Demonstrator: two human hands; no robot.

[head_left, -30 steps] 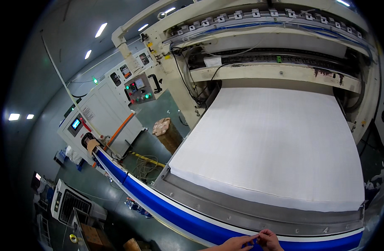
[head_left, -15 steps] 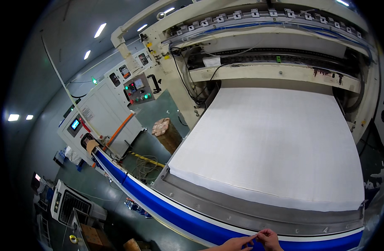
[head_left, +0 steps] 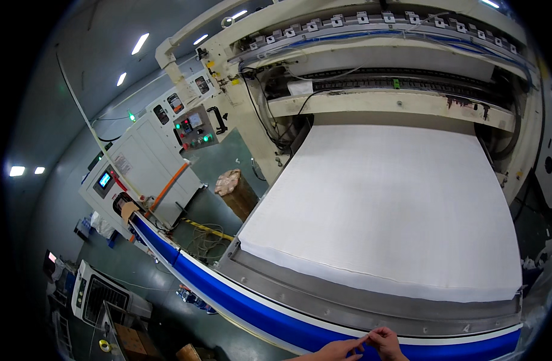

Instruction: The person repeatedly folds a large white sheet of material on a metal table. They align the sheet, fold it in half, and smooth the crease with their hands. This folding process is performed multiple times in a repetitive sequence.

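At the lower edge, my left hand (head_left: 341, 349) and my right hand (head_left: 385, 343) meet at the fingertips over the blue belt (head_left: 270, 322). The left fingers are stretched toward the right hand, slightly apart. My right thumb and finger are pinched together by the left fingertip; whatever lies between them is too small to make out. Beyond both hands is a grey metal ledge (head_left: 288, 289). A thick stack of white sheet material (head_left: 384, 204) lies past it, reaching back under the cream machine frame (head_left: 396, 103). Neither hand touches the stack.
Left of the stack stand a brown wrapped roll (head_left: 237, 195) and a control panel (head_left: 194, 129) with lit buttons. The belt runs left to a white cabinet (head_left: 143, 174). Coiled hoses (head_left: 206, 240) lie on the floor. Clear plastic (head_left: 543, 271) hangs at right.
The view has shifted slightly, moving the machine and stack a little left in the picture. My hands stay together in nearly the same place. The stack looks unchanged.
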